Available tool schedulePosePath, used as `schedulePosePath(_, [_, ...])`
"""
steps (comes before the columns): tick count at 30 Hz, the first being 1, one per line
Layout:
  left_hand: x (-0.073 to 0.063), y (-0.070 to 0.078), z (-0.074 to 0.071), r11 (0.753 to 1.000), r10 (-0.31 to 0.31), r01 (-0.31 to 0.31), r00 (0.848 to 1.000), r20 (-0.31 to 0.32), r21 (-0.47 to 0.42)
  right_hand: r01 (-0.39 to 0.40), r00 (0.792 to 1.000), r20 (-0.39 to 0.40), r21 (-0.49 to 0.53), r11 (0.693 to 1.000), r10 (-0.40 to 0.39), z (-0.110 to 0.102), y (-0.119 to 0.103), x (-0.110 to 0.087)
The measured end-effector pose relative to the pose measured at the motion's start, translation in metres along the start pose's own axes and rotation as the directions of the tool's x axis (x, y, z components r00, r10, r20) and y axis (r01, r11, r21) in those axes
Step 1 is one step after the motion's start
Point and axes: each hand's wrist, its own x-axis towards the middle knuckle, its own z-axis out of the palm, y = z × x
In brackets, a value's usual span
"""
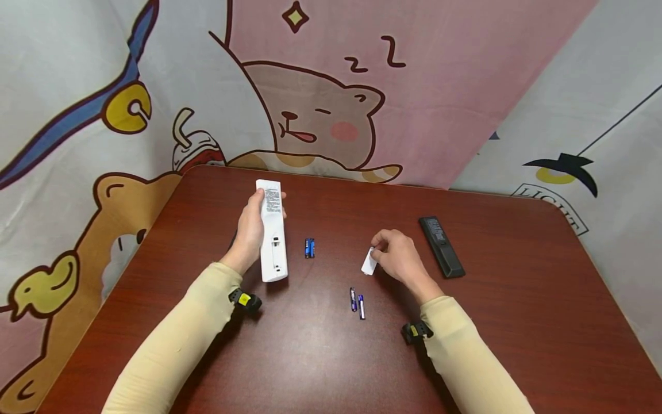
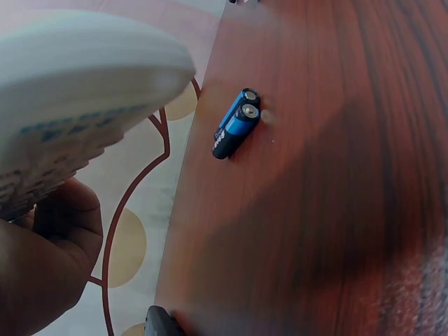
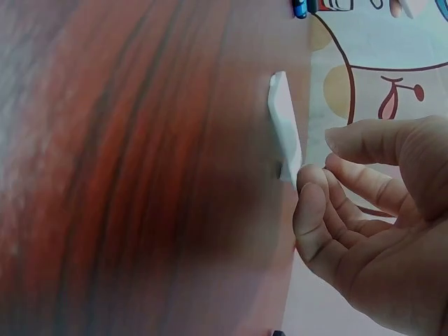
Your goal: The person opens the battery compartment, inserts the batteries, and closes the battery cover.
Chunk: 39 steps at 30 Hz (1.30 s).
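Note:
My left hand (image 1: 249, 233) grips a white remote control (image 1: 273, 230), its back turned up and the battery compartment uncovered with no batteries inside. In the left wrist view the remote's pale end (image 2: 98, 66) fills the upper left. The curled fingertips of my right hand (image 1: 397, 256) hold one end of a small white battery cover (image 1: 369, 263). From the right wrist, that cover (image 3: 283, 126) slants just over the table, its far end lower. Two blue-and-black batteries (image 1: 309, 248) lie side by side near the remote; two purple-and-silver batteries (image 1: 357, 303) lie nearer me.
A black remote control (image 1: 442, 247) lies right of my right hand. The brown table (image 1: 310, 368) ends at the back against a cartoon-printed cloth (image 1: 320, 115). Each wrist wears a black strapped camera, such as the right one (image 1: 415, 332).

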Motion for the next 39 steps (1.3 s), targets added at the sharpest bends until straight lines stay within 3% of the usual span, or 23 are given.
schedulePosePath(7, [0.0,0.0,-0.001,1.0,-0.002,0.001,1.0,-0.007,-0.025,0.03,0.999,0.023,0.014,0.999,-0.031,0.003,-0.009,-0.001])
schedulePosePath(17, [0.0,-0.002,-0.002,1.0,-0.004,0.004,1.0,0.001,0.011,0.058,0.995,0.077,0.032,0.998,-0.06,0.007,-0.024,0.0])
schedulePosePath(28, [0.0,-0.002,-0.001,1.0,0.002,-0.003,1.0,0.007,0.014,0.103,0.981,0.16,0.062,0.993,-0.111,0.016,-0.041,0.005])
schedulePosePath(39, [0.0,-0.005,-0.002,0.999,-0.003,0.002,1.0,0.015,0.035,0.161,0.966,0.199,0.025,0.987,-0.163,0.027,-0.055,0.012])
